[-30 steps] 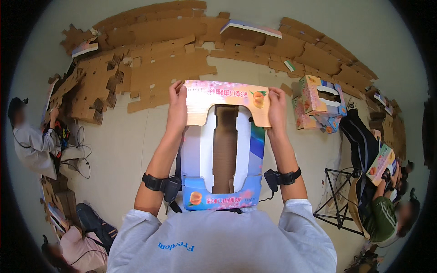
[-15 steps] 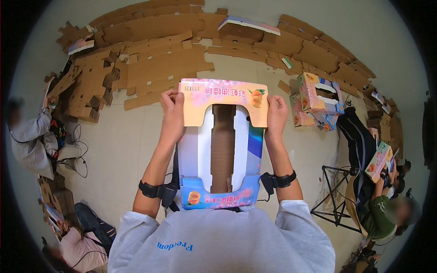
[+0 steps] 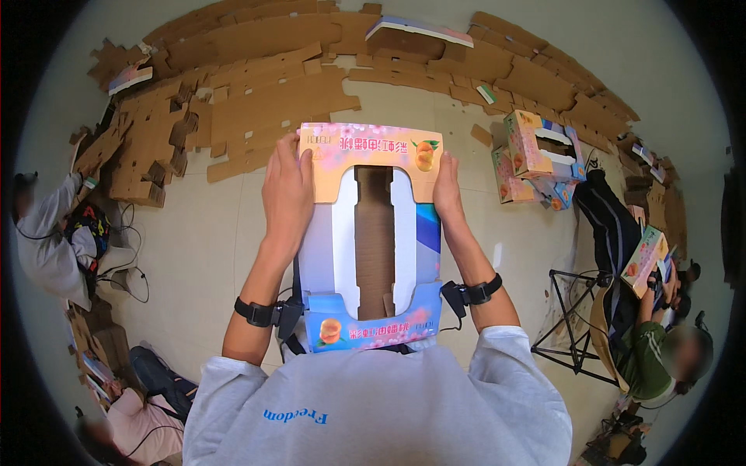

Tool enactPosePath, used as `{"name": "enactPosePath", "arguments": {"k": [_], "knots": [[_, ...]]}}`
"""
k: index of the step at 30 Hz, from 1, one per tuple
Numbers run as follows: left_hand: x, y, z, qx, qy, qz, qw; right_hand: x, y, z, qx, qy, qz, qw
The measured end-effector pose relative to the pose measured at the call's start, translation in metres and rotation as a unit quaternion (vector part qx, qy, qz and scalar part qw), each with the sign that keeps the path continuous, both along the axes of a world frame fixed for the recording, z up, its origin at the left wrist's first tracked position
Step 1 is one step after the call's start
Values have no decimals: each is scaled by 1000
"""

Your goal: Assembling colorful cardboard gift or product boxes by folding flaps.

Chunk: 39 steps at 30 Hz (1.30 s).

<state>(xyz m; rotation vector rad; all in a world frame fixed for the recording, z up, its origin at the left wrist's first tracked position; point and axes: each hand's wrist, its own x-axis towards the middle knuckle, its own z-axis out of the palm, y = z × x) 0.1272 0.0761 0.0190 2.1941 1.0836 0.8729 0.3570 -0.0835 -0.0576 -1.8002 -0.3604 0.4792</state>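
Our left hand [image 3: 286, 186] and right hand [image 3: 448, 182] each grasp a far corner of the printed carton blank [image 3: 373, 233], which hangs upright against our chest. We should keep both grips level, well short of the flattened cardboard sheets [image 3: 256, 101] beyond it.

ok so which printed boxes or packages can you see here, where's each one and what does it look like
Printed carton: held in front by left hand and right hand; flat, pink, orange and blue, peach pictures, brown inside.
Assembled cartons: on the floor, upper right; boxy, pink, orange and blue.
Small carton: right edge, held by a seated person; same colours.
Flat printed sheet: top centre, on brown cardboard; pale blue and white.
Flat printed piece: upper left; pink and white.
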Motion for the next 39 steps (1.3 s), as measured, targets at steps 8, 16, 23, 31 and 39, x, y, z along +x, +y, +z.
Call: {"name": "enactPosePath", "arguments": {"k": [8, 16, 23, 31, 39], "knots": [[9, -37, 11, 347, 118, -269, 890, 2, -37, 3, 55, 116, 66, 989], [25, -74, -17, 271, 185, -360, 874, 12, -67, 5, 97, 77, 129, 984], [26, -76, -31, 372, 218, -341, 835, -11, -55, -11, 97, 3, 45, 994], [25, -81, -35, 356, 229, -346, 837, -35, -60, 42, -88, -257, 98, 957], [10, -75, -3, 290, 109, -157, 938, -116, -70, 50, -191, -400, 153, 883]]}}
